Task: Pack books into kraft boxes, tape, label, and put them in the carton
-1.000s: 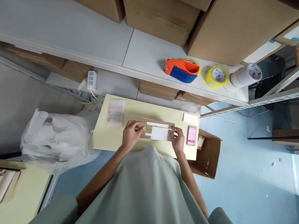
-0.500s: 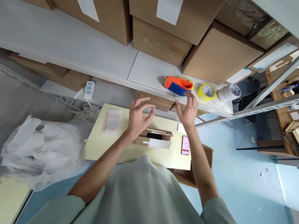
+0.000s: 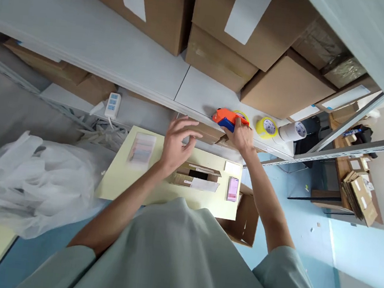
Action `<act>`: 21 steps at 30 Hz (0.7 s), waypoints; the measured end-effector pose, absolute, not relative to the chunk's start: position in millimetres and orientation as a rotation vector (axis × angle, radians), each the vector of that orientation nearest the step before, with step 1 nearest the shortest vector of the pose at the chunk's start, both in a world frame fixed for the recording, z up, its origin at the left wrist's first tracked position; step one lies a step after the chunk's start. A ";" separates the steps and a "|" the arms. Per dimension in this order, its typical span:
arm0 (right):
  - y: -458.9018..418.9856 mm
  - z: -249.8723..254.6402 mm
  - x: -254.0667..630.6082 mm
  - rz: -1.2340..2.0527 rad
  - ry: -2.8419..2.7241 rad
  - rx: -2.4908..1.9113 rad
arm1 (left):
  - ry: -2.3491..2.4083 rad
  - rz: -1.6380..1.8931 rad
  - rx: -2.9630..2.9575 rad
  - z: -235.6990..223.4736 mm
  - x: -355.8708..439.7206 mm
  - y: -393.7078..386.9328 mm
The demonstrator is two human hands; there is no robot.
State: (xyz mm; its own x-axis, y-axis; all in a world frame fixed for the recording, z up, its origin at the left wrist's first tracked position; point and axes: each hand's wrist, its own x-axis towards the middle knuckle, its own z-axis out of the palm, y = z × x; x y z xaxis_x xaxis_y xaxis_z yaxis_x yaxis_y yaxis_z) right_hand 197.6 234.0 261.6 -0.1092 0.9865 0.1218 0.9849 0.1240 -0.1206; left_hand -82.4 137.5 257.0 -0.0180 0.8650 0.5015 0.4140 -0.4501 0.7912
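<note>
On the front edge of the grey shelf [image 3: 198, 91], my right hand [image 3: 241, 135] is closed around an orange and blue tape dispenser [image 3: 224, 115]. Part of a yellow tape roll shows behind the dispenser. My left hand [image 3: 178, 144] hangs in the air over the cream table [image 3: 113, 185], fingers curved and apart, holding nothing. Below it lies a small cardboard box [image 3: 182, 179] with raised flaps and something dark inside. Just right of my right hand stand a yellow tape roll [image 3: 267, 127] and white tape rolls [image 3: 290, 131].
Large cardboard boxes [image 3: 223, 57] line the shelf. A phone [image 3: 232, 188] and a blurred packet [image 3: 141, 149] lie on the table. White plastic bags [image 3: 36, 185] bulge at its left; an open carton [image 3: 244, 216] stands at its right. A power strip [image 3: 112, 105] is behind.
My right hand has reached the tape dispenser and closed on it. My left hand stays raised and open. The view has turned slightly.
</note>
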 end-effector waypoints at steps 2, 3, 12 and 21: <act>204.3 261.7 191.7 0.036 -2.247 -1.889 | 1.329 1.475 1.785 250.9 -90.9 127.7; 187.9 262.4 188.0 0.050 -2.255 -1.882 | 1.325 1.482 1.749 249.0 -94.4 121.9; 82.8 283.4 148.4 0.255 -2.388 -1.811 | 1.238 1.382 1.590 244.1 -121.5 74.2; 70.4 295.3 131.2 0.268 -2.658 -1.670 | 1.085 1.271 1.586 233.2 -146.0 68.7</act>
State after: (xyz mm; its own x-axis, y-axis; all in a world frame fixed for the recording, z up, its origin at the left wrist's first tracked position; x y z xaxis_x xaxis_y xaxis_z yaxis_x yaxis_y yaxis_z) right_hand 131.2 70.4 295.3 -0.4380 0.8937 -0.0972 0.8951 0.4236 -0.1391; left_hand -146.0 68.7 233.2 0.1216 0.9511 0.2840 0.1309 -0.2990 0.9452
